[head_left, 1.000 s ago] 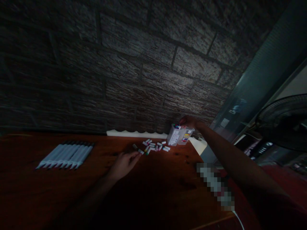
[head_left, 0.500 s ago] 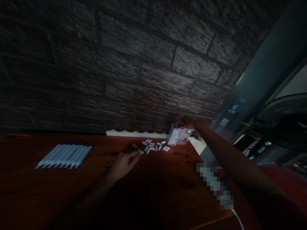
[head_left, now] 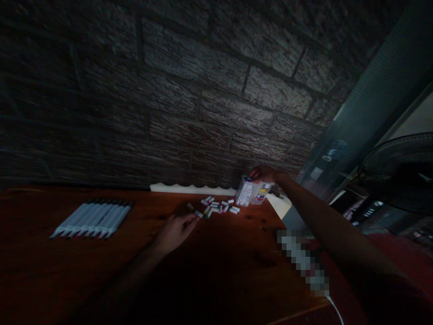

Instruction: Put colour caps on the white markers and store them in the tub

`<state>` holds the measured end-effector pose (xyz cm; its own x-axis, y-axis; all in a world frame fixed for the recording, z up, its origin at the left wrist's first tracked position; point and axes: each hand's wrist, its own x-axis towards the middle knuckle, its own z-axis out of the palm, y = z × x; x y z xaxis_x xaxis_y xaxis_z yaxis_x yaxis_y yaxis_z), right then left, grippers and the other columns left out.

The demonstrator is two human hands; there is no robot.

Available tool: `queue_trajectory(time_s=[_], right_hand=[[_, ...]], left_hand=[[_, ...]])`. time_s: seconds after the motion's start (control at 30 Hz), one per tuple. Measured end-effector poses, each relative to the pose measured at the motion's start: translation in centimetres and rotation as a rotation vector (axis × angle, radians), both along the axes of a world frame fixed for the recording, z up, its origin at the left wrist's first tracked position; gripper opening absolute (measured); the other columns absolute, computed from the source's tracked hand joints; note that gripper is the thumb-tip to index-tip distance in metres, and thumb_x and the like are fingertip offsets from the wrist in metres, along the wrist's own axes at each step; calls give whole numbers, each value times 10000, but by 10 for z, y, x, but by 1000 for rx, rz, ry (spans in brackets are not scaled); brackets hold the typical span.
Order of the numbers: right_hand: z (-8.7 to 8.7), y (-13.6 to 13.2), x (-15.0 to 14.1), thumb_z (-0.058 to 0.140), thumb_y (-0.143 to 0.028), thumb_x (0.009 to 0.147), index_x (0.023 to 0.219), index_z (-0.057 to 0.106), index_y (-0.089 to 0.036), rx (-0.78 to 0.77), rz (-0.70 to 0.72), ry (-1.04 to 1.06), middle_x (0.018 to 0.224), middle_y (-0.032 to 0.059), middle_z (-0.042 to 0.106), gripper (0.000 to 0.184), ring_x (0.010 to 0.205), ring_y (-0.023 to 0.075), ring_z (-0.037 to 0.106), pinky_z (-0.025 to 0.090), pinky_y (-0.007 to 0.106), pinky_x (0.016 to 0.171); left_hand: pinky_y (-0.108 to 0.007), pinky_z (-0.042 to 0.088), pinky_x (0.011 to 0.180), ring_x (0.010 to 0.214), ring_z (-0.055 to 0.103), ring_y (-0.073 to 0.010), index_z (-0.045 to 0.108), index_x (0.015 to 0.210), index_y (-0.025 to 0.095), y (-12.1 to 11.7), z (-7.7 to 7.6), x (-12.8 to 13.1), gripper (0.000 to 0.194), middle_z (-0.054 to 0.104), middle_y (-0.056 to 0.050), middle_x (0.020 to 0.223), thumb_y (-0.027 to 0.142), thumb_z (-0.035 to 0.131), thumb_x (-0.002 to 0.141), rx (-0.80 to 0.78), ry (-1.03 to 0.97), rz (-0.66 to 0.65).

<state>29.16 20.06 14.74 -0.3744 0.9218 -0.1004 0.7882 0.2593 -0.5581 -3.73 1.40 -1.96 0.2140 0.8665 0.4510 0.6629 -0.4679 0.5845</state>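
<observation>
My left hand is closed low over the table, thumb and fingertips pinching a small white marker cap. Just beyond it lies a loose pile of short white marker caps with coloured ends. My right hand reaches to the top of a pale see-through plastic case by the wall. Its fingers are bent down at coloured marker ends in the case; what they grip is hidden. Far to the left, several white markers lie uncapped side by side, coloured tips toward me.
A dark stone-block wall rises behind the wooden table. On the table's right side lies a blurred-out power strip with a white cord. Past the right edge stand a fan and a grey metal post.
</observation>
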Motion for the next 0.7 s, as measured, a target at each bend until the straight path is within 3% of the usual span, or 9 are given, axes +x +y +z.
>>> queue_trajectory(time_s=[0.27, 0.7], right_hand=[[-3, 11, 9, 720, -153, 693, 794, 682, -117, 9, -39, -24, 704, 61, 717, 114, 601, 137, 622, 508, 220, 579], [-4, 7, 10, 711, -229, 671, 872, 711, -158, -18, 38, -24, 845, 54, 744, 213, 694, 156, 658, 517, 239, 633]], left_hand=[[-261, 469, 684, 741, 682, -166, 699, 910, 207, -1, 2, 0, 301, 747, -14, 834, 358, 440, 943, -18, 24, 9], [-234, 473, 638, 692, 682, -152, 709, 933, 206, -1, 5, 0, 285, 748, -12, 805, 350, 463, 920, -4, 19, 11]])
